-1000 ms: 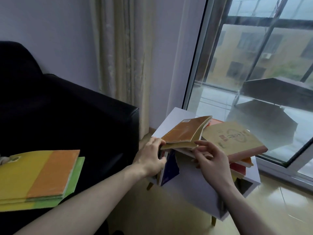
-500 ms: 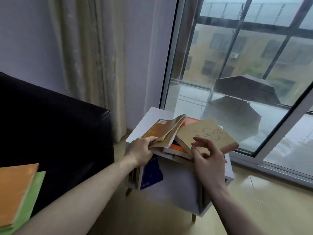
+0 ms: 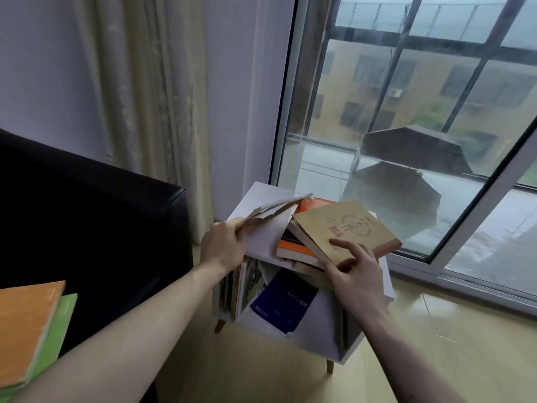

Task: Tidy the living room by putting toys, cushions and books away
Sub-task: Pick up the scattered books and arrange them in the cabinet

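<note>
holding a thin brown paperback (image 3: 273, 209) by its near edge, my left hand (image 3: 222, 248) has its fingers curled round the cover and pages, lifting it off the white side table (image 3: 258, 193) so it tilts up toward the window. it looks light and floppy: the cover bows and the pages fan a little, so i judge a one-edge pinch will let it sag. a grip nearer the spine should keep it closed and flat.

my right hand (image 3: 356, 276) is open, fingers spread and relaxed, fingertips just touching the near corner of the tan book (image 3: 345, 228), which lies askew on top of an orange book (image 3: 293, 248) and others in a loose pile. that tan one looks thicker and stiffer, probably heavier, with a smooth cover that could slide off the slanted pile if nudged. i'd take it across the spine side, thumb on top and fingers underneath.

below, in the table's open shelf, a dark blue book (image 3: 283, 303) leans at an angle beside a few upright ones. more books, orange book over green (image 3: 29, 330), sit on the black sofa (image 3: 96, 228) at my left.
</note>
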### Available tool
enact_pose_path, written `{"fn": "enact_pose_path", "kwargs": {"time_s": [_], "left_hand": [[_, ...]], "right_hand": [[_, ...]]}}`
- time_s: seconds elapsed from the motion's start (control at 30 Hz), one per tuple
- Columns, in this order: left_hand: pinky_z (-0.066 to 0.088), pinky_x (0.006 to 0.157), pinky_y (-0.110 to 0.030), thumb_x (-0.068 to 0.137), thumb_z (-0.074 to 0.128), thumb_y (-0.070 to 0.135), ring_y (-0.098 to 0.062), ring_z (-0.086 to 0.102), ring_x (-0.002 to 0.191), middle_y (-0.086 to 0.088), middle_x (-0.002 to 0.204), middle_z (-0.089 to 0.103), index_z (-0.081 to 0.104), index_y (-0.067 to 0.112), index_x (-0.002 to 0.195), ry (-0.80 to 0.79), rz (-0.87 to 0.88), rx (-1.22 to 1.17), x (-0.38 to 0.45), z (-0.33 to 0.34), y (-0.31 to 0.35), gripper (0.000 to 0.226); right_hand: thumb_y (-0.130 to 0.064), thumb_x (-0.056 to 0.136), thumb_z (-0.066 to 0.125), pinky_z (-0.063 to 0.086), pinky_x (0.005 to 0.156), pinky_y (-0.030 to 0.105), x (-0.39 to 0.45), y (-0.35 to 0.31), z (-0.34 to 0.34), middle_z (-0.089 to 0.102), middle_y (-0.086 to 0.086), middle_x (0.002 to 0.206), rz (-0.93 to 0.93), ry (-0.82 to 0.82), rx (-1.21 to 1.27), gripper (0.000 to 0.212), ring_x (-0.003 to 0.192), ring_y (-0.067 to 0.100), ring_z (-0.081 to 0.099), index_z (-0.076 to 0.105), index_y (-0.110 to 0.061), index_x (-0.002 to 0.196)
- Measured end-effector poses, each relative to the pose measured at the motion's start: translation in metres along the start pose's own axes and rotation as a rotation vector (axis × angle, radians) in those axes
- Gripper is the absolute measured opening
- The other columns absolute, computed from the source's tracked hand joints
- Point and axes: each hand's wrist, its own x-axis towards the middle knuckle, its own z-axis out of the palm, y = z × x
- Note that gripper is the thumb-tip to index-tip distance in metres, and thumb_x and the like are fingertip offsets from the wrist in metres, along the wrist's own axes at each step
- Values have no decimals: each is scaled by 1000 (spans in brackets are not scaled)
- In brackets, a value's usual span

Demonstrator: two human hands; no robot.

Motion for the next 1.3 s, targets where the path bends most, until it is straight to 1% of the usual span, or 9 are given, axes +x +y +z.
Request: {"fn": "enact_pose_path", "kwargs": {"time_s": [0.2,0.3,0.47,0.6,0.73,0.9,1.0,1.07,1.3], "left_hand": [[56,57,-32,94,67,51,-8,66,68,19,73,71,78,35,93,0,35,-123,-3,-12,0,20],[59,65,-30,87,76,47,-7,69,79,21,86,72,73,39,88,-146,5,2,-9,-13,-3,8],[57,91,-34,98,65,31,-20,65,113,7,131,67,64,38,134,-289,-64,145,-17,-5,-10,37],[46,108,-38,105,49,22,-23,53,134,3,149,56,52,35,149,-285,-82,225,-11,-2,-14,45],[31,120,-39,106,43,19,-21,37,148,7,160,43,43,33,154,-313,-89,294,-8,1,-14,50],[13,127,-43,94,62,28,-21,18,156,4,169,22,23,34,162,-537,-15,300,-6,-6,-14,79],[7,127,-42,88,65,27,-21,12,158,3,170,17,22,34,162,-536,11,335,-10,-15,-17,86],[10,127,-41,87,65,26,-20,15,156,5,168,23,28,34,160,-549,2,340,-14,-24,-20,82],[33,121,-36,89,68,31,-12,34,147,13,160,36,44,35,152,-575,-2,213,-32,-71,-12,67]], "right_hand": [[-12,90,74,40,64,-4,-2,-3,2,56,-3,131,-21,3,-66,31,83,6,61,71,-22,119],[-13,89,74,42,63,-1,-5,-3,2,56,-5,128,-93,8,-186,30,80,6,61,71,-23,118],[-12,90,72,53,74,14,-18,-4,13,57,-14,123,-175,-44,-271,28,99,15,64,70,-30,113],[-13,92,69,62,83,29,-29,-3,24,57,-20,120,-198,-122,-294,27,96,8,64,69,-32,111],[-15,92,67,61,85,29,-31,-1,31,56,-27,116,-206,-179,-335,28,102,7,63,69,-36,110],[-13,92,69,61,81,25,-26,-1,34,59,-25,114,-170,-168,-313,27,89,2,66,69,-37,105],[-11,92,69,58,76,16,-25,-4,38,61,-23,113,-172,-174,-283,28,89,-5,64,70,-35,105],[-9,91,69,54,75,9,-26,-7,43,62,-23,111,-188,-198,-269,30,96,-11,60,71,-33,108],[-9,90,70,61,78,24,-25,-14,59,68,-22,107,-213,-337,-209,37,91,-1,67,67,-43,105]]}}
